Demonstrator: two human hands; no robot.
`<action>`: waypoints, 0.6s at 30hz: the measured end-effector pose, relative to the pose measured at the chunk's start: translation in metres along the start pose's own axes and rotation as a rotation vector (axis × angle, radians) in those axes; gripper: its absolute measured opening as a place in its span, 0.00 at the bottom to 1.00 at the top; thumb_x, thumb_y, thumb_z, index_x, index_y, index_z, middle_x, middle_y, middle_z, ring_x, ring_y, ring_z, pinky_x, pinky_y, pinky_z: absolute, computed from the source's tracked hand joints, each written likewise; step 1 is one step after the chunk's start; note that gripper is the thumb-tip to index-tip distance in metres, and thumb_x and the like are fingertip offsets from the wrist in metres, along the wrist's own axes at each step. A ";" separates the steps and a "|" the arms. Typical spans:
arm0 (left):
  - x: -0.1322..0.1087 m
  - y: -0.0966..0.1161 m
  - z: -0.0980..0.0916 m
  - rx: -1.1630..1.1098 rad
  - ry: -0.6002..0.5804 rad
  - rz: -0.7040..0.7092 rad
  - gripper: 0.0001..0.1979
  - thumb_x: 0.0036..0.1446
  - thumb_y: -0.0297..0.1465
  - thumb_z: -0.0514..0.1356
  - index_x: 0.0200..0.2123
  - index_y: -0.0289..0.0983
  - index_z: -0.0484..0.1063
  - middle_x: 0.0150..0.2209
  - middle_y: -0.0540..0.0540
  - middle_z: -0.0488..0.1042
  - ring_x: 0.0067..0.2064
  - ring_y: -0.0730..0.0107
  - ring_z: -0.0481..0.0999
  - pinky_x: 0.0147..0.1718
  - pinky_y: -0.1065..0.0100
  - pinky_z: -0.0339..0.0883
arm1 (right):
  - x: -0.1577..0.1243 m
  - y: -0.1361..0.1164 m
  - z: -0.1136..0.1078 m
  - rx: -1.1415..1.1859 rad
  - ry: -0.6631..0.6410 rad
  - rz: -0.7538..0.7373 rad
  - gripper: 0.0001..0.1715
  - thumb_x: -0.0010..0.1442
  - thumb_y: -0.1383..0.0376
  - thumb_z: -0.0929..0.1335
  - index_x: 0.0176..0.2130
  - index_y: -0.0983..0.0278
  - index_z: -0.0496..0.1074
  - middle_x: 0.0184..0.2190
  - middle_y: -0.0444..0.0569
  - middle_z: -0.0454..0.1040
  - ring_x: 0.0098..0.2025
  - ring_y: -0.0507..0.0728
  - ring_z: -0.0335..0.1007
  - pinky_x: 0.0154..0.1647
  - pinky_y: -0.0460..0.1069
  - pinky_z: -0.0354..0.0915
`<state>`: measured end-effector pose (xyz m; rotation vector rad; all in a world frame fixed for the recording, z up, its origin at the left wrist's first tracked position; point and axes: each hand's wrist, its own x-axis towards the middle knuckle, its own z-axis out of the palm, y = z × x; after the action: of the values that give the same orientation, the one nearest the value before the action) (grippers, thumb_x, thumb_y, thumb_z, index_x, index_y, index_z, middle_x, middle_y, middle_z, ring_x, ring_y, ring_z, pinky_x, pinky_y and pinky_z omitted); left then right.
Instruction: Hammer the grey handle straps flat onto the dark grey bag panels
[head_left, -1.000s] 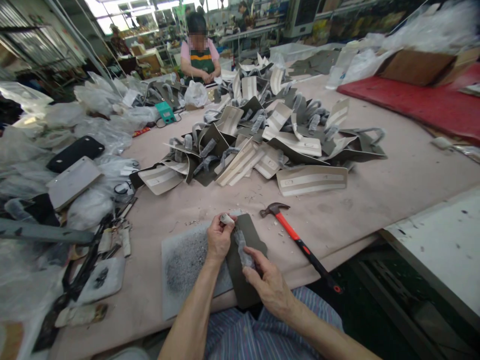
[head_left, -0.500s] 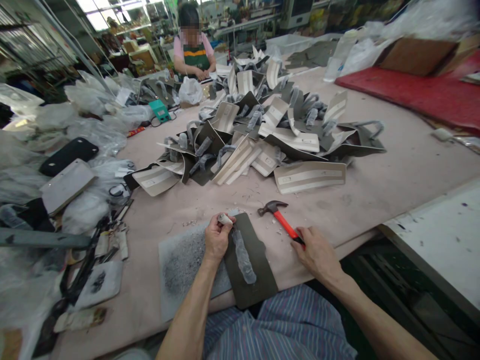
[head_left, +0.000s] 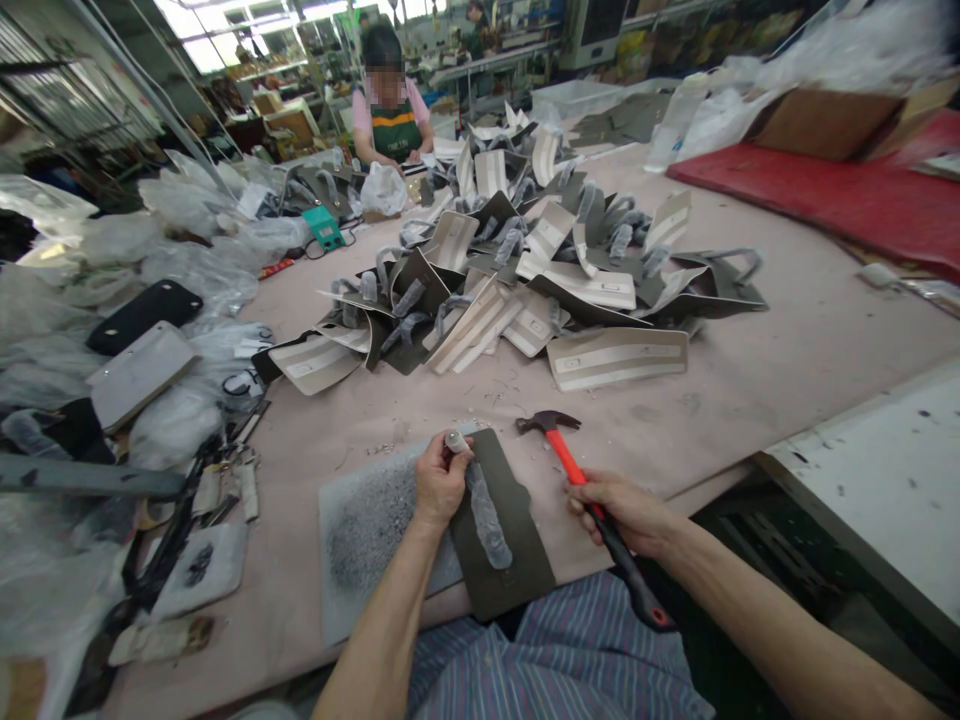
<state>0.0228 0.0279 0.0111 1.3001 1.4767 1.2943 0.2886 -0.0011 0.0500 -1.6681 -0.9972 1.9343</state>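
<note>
My left hand [head_left: 441, 482] is closed around a short pale cylindrical tool [head_left: 454, 441], its round end facing up, at the top of a dark olive panel [head_left: 517, 515]. Along that panel runs a handle wrapped in clear plastic [head_left: 489, 525]. The panel lies partly over a grey speckled slab [head_left: 367, 530] and reaches past the table's front edge. In my right hand [head_left: 619, 510] is a claw hammer [head_left: 574, 465] with a red and black handle, gripped mid-handle. Its head is to the right of the panel's top; the black butt points toward me.
A large heap of olive and cream panels [head_left: 619, 357] with wrapped handles covers the table's middle. Plastic bags [head_left: 172, 425] and hand tools [head_left: 202, 500] crowd the left. A red board [head_left: 817, 205] lies at right. A co-worker [head_left: 394, 115] sits across the table.
My right hand has closed round the hammer's handle and lifted its butt end off the table side. The left hand with the pale tool has stayed almost in place.
</note>
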 end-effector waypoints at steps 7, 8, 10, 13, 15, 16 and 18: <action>-0.004 0.002 0.000 0.176 -0.036 0.127 0.09 0.55 0.28 0.61 0.41 0.38 0.76 0.37 0.46 0.82 0.39 0.65 0.80 0.43 0.65 0.72 | -0.034 -0.052 0.044 -0.229 0.244 -0.503 0.20 0.66 0.47 0.57 0.35 0.59 0.61 0.20 0.38 0.59 0.17 0.49 0.52 0.17 0.45 0.51; -0.005 0.001 0.001 0.182 -0.035 0.140 0.09 0.55 0.28 0.61 0.41 0.38 0.77 0.37 0.46 0.82 0.39 0.64 0.80 0.43 0.64 0.71 | -0.037 -0.055 0.046 -0.370 0.283 -0.622 0.20 0.67 0.48 0.57 0.34 0.60 0.61 0.20 0.39 0.59 0.19 0.50 0.54 0.19 0.46 0.52; -0.006 -0.002 0.001 0.199 -0.030 0.154 0.09 0.56 0.28 0.60 0.40 0.38 0.77 0.36 0.46 0.81 0.38 0.64 0.80 0.42 0.64 0.71 | -0.038 -0.060 0.045 -0.673 0.315 -0.762 0.18 0.67 0.52 0.57 0.32 0.60 0.61 0.20 0.41 0.60 0.20 0.51 0.53 0.22 0.48 0.48; -0.006 -0.002 0.001 0.226 -0.036 0.155 0.07 0.55 0.28 0.60 0.38 0.38 0.77 0.33 0.47 0.81 0.35 0.64 0.79 0.39 0.65 0.71 | -0.045 -0.075 0.038 -1.014 0.244 -0.750 0.14 0.66 0.55 0.60 0.31 0.60 0.62 0.18 0.42 0.61 0.18 0.50 0.47 0.23 0.50 0.41; -0.006 0.000 0.001 0.213 -0.041 0.146 0.08 0.55 0.28 0.60 0.39 0.38 0.77 0.35 0.47 0.81 0.37 0.64 0.80 0.41 0.64 0.72 | -0.058 -0.095 0.036 -1.027 0.256 -0.788 0.15 0.66 0.55 0.61 0.31 0.60 0.62 0.18 0.42 0.61 0.18 0.50 0.48 0.22 0.50 0.41; -0.006 0.000 0.001 0.197 -0.040 0.143 0.09 0.55 0.28 0.60 0.40 0.38 0.77 0.36 0.47 0.82 0.39 0.63 0.80 0.42 0.64 0.72 | -0.066 -0.105 0.037 -0.961 0.298 -0.846 0.16 0.67 0.54 0.61 0.31 0.59 0.61 0.18 0.41 0.61 0.18 0.50 0.50 0.22 0.49 0.43; -0.007 0.002 0.001 0.169 -0.043 0.141 0.10 0.55 0.28 0.60 0.41 0.39 0.77 0.38 0.46 0.82 0.40 0.63 0.80 0.43 0.64 0.72 | -0.079 -0.118 0.041 -0.709 0.464 -0.986 0.16 0.69 0.53 0.57 0.34 0.58 0.61 0.19 0.42 0.62 0.19 0.52 0.55 0.22 0.49 0.49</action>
<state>0.0249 0.0215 0.0121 1.5565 1.5128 1.2432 0.2476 0.0121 0.1917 -1.3589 -1.9187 0.5503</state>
